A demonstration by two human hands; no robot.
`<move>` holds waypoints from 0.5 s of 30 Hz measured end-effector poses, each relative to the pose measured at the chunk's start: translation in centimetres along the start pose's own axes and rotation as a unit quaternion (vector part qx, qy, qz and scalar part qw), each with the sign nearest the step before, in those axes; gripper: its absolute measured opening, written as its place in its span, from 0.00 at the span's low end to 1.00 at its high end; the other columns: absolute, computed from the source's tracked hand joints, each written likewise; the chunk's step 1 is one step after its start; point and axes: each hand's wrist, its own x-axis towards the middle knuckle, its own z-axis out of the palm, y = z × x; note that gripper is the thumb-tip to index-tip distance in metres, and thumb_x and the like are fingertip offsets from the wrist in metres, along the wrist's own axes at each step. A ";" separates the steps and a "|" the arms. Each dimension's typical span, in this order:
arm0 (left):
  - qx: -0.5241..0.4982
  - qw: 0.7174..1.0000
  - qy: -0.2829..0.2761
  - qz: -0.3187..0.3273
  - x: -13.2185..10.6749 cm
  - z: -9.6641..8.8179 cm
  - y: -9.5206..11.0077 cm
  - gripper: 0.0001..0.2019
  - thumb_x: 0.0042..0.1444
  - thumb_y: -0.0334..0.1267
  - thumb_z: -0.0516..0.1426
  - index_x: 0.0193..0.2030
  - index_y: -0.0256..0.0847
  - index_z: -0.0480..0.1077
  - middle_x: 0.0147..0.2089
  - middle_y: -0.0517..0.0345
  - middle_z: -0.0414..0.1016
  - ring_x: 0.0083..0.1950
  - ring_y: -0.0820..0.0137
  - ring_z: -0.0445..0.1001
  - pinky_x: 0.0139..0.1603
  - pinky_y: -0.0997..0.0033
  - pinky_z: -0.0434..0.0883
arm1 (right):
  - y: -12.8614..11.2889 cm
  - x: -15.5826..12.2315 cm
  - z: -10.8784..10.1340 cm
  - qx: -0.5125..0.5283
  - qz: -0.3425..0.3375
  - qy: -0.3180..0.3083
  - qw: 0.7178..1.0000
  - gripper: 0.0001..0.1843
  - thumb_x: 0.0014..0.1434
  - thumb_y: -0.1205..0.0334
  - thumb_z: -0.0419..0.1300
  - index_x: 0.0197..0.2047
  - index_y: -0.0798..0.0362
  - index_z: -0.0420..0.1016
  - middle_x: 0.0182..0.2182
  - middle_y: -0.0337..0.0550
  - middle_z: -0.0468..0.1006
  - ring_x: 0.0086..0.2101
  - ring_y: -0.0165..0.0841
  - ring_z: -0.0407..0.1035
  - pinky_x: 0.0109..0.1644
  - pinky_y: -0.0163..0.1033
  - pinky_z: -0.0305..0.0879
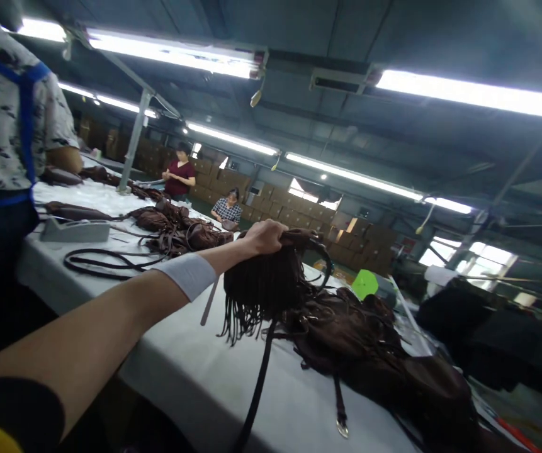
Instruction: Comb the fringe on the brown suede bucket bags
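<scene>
Head view: we note left hand clamped on fringed bag over white table; dark bag pile on table. Right hand: we cannot tell.

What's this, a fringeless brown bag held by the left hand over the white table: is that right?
It isn't fringeless: the head view shows strips hanging from the brown bag. The left hand does hold it over the white table.

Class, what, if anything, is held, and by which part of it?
The left hand grips a dark brown fringed bag by its top edge; the right hand is unseen.
</scene>
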 end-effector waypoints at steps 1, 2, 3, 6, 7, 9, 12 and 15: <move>0.008 1.000 -0.001 0.007 0.4 -0.7 -0.2 0.15 0.52 0.44 0.55 0.43 0.41 0.76 0.37 0.49 0.78 0.42 0.58 0.76 0.40 0.66 0.67 | 0.6 0.5 -1.5 0.000 0.000 0.014 1.000 0.11 0.66 0.57 0.53 0.48 0.49 0.71 0.46 0.45 0.73 0.40 0.31 0.69 0.44 0.41 0.69; 0.019 1.000 -0.008 0.017 0.6 -1.2 -0.2 0.15 0.51 0.44 0.57 0.43 0.41 0.76 0.37 0.49 0.78 0.43 0.57 0.76 0.41 0.66 0.67 | 1.3 1.3 -3.3 0.001 0.000 0.037 0.999 0.10 0.66 0.60 0.52 0.48 0.49 0.72 0.42 0.44 0.74 0.38 0.31 0.69 0.41 0.40 0.68; 0.035 0.999 -0.019 0.029 0.7 -1.6 -0.2 0.14 0.50 0.42 0.57 0.41 0.41 0.76 0.37 0.49 0.78 0.43 0.57 0.76 0.42 0.65 0.67 | 1.9 2.3 -5.3 0.001 0.002 0.072 0.997 0.11 0.65 0.64 0.52 0.48 0.49 0.72 0.38 0.44 0.75 0.36 0.32 0.68 0.39 0.39 0.66; 0.094 0.992 -0.058 0.067 0.1 -2.2 0.5 0.12 0.49 0.39 0.57 0.39 0.41 0.77 0.38 0.47 0.78 0.43 0.55 0.76 0.41 0.63 0.68 | 3.7 7.2 -11.1 -0.021 0.007 0.198 0.980 0.17 0.63 0.73 0.49 0.49 0.48 0.72 0.34 0.43 0.75 0.34 0.33 0.67 0.39 0.41 0.61; 0.103 0.990 -0.067 0.073 -0.1 -2.2 0.7 0.12 0.49 0.39 0.57 0.39 0.41 0.77 0.38 0.47 0.78 0.42 0.55 0.76 0.40 0.63 0.69 | 4.2 9.0 -12.2 -0.034 0.003 0.208 0.978 0.17 0.64 0.72 0.49 0.50 0.47 0.72 0.35 0.43 0.75 0.36 0.33 0.67 0.40 0.41 0.60; 0.086 0.991 -0.069 0.072 -0.6 -2.3 1.1 0.12 0.50 0.42 0.58 0.39 0.41 0.77 0.36 0.49 0.78 0.40 0.57 0.76 0.37 0.66 0.68 | 4.8 12.0 -11.8 -0.057 -0.004 0.163 0.985 0.15 0.63 0.70 0.51 0.49 0.49 0.72 0.35 0.45 0.75 0.38 0.36 0.67 0.42 0.42 0.60; 0.022 0.997 -0.042 0.061 -0.9 -2.7 0.9 0.12 0.51 0.45 0.58 0.37 0.41 0.77 0.32 0.52 0.78 0.36 0.62 0.76 0.33 0.70 0.67 | 3.6 12.4 -5.4 -0.045 -0.002 0.042 0.998 0.12 0.59 0.74 0.55 0.43 0.53 0.74 0.35 0.46 0.76 0.37 0.35 0.68 0.40 0.40 0.63; 0.006 0.999 0.018 0.026 -0.3 -3.6 -0.1 0.13 0.53 0.46 0.57 0.37 0.41 0.77 0.31 0.53 0.77 0.36 0.63 0.75 0.34 0.70 0.66 | 0.5 7.8 3.3 -0.002 -0.050 0.011 0.999 0.05 0.52 0.72 0.60 0.29 0.53 0.72 0.24 0.41 0.73 0.26 0.33 0.66 0.30 0.37 0.63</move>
